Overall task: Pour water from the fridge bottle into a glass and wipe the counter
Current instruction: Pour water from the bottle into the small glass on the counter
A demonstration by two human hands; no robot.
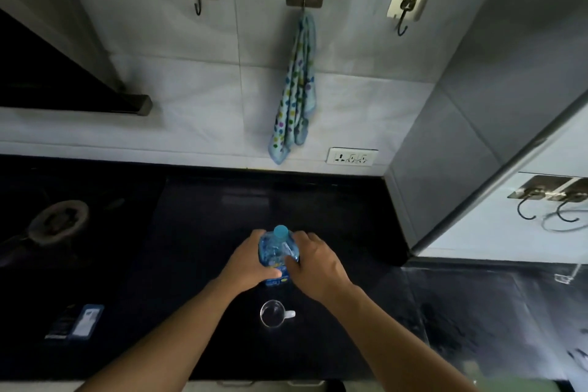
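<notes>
Both grips close round the bottle [276, 248]: the left grip [251, 259] curls about its left flank, and the right grip [313, 264] clasps its right shoulder just below the cap [281, 231], which is on. The bottle, translucent blue plastic with a pale, rounded screw cap, appears to stand upright on the glossy black counter [191, 232] between the two grips. This looks like readying to pour. Next, the cap likely needs twisting off and the bottle tipping toward the glass [272, 313], a clear handled mug just behind the wrists. A soft dotted cloth [297, 89] hangs well beyond the grips.
</notes>
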